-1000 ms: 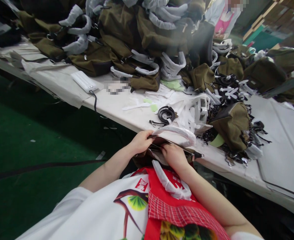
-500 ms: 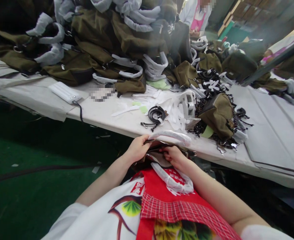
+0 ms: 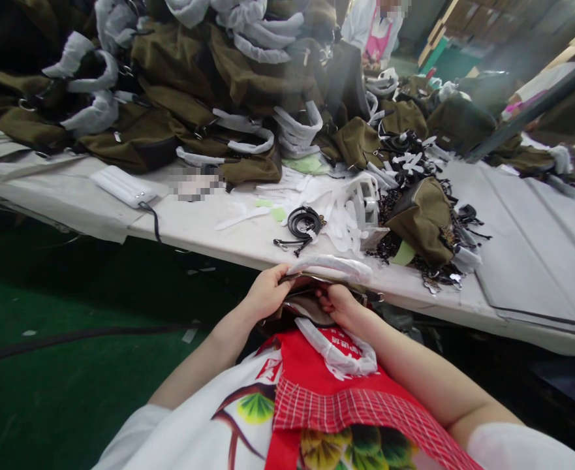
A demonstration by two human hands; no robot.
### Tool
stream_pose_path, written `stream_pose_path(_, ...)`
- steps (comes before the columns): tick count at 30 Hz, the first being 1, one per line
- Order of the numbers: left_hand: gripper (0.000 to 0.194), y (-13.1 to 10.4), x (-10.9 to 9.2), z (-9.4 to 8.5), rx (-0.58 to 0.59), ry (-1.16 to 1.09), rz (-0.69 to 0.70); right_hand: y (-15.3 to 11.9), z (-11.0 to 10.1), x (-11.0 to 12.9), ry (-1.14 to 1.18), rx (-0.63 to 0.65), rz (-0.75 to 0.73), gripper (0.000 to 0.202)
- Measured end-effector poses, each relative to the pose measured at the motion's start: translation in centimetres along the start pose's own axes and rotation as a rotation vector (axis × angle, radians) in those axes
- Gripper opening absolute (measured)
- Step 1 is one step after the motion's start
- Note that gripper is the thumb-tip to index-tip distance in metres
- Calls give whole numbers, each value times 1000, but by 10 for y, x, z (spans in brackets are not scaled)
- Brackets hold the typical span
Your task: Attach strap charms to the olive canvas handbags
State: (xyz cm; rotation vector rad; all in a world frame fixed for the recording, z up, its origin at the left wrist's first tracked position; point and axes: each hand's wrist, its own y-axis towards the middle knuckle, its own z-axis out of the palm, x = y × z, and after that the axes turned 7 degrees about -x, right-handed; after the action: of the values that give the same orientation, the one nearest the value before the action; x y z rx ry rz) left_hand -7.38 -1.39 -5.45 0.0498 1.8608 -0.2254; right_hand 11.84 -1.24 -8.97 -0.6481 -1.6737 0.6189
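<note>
A handbag [image 3: 311, 316] with an open zipped mouth rests between my body and the table edge. My left hand [image 3: 269, 292] grips the left end of its mouth, thumb on top and fingers partly hidden. At the right side of the opening, my right hand [image 3: 340, 304] is closed on the bag's inner edge or lining, fingertips inside. One handle wrapped in white [image 3: 333, 266] lies against the table edge, and the other wrapped handle [image 3: 341, 352] hangs over my red apron. A coiled black strap [image 3: 303, 225] with metal clips lies on the table just beyond the bag.
Olive bags [image 3: 179, 72] with wrapped handles are piled along the back of the table [image 3: 194, 228]. To the right, another olive bag [image 3: 423, 219] sits on a heap of dark straps. A white power-bank-like box [image 3: 122, 186] with a cable lies left. A co-worker [image 3: 372, 32] stands behind.
The whole view has shifted slightly. Both hands keep their hold on the bag, and the right hand has barely moved at the opening.
</note>
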Motion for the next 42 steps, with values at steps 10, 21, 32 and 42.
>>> stream_pose_path(10, 30, 1, 2, -2, 4, 2, 4, -13, -6, 3, -795, -118, -318, 22)
stream_pose_path(21, 25, 1, 5, -2, 17, -91, 13, -30, 25, 29, -1051, 40, -701, 27)
stream_pose_path(32, 30, -21, -23, -34, 92, 162, 158, -31, 47, 21, -446, 405, -805, 34)
stream_pose_path(42, 50, 127, 4, -183, -796, 677, -167, -1, 32, 2, -633, 324, -719, 41)
